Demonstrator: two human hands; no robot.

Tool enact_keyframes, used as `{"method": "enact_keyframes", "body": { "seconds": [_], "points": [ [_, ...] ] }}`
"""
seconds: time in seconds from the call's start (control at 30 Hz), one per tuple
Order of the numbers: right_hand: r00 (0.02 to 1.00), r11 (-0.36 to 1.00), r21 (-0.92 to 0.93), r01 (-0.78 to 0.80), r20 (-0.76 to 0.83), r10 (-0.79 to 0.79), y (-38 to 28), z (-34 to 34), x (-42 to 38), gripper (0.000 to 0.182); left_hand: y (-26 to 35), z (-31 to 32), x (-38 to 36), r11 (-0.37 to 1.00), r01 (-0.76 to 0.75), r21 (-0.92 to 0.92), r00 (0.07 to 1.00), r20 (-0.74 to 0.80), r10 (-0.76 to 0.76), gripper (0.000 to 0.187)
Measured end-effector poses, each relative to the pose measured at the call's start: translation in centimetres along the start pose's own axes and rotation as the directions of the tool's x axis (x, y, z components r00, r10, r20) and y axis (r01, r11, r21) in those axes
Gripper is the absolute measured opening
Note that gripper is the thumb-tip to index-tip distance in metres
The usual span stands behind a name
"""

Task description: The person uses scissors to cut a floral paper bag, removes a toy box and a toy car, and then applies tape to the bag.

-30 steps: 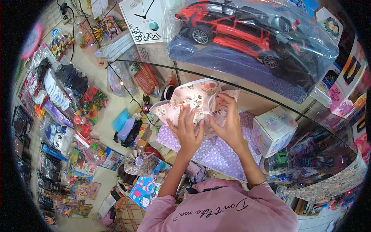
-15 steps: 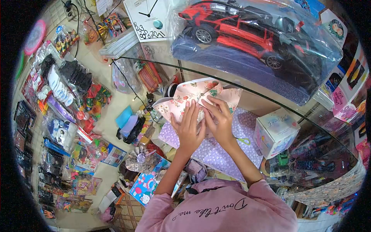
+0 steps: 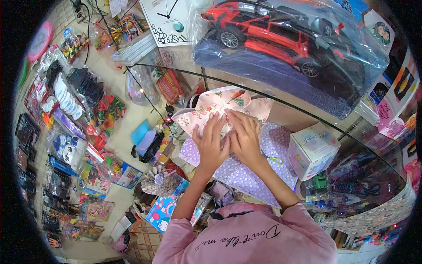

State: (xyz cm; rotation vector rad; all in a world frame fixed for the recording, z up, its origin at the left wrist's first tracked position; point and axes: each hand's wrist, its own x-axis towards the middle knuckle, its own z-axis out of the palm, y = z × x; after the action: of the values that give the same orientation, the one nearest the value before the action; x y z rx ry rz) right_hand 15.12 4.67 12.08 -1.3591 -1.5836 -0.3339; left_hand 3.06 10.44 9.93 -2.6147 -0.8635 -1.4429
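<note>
A pink floral paper (image 3: 259, 107) with folded, curved flaps stands over a purple flowered sheet (image 3: 237, 179). Both of my hands touch its middle, close beside each other. My left hand (image 3: 212, 143) lies on the left part with its fingers bent around the gathered folds. On the right part rests my right hand (image 3: 244, 134), its fingertips at the centre of the folds. What the fingertips pinch is hidden. A green loop (image 3: 276, 160) lies on the purple sheet, right of my right wrist.
A glass edge (image 3: 246, 86) runs behind the paper, with a bagged red toy car (image 3: 277, 39) beyond it. To the right stands a white box (image 3: 313, 149). Bagged goods (image 3: 68, 103) hang at the left. A silvery bow (image 3: 160, 180) lies left of my left forearm.
The floral paper has shifted slightly left. My right hand's fingers have come closer together and lower over the folds, and my left hand has moved slightly.
</note>
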Motion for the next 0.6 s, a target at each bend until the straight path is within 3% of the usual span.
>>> {"method": "enact_keyframes", "body": {
  "seconds": [0.27,0.5,0.6],
  "points": [
    [1.000,0.994,-0.104,0.016,0.000,-0.016,0.4,-0.7,-0.6,0.045,0.2,-0.5,0.1,1.000,-0.027,0.001,0.999,-0.041,0.027,0.043],
    [1.000,0.992,-0.125,-0.001,0.016,0.003,0.1,-0.8,-0.8,0.045,-0.3,-1.3,2.7,0.998,-0.041,-0.056,0.977,-0.212,0.028,0.035],
    [1.000,0.989,-0.150,0.012,0.021,-0.009,0.3,-0.6,-0.9,0.045,-1.2,-1.3,2.8,0.995,-0.033,-0.091,0.984,-0.180,0.017,0.029]
  ]
}}
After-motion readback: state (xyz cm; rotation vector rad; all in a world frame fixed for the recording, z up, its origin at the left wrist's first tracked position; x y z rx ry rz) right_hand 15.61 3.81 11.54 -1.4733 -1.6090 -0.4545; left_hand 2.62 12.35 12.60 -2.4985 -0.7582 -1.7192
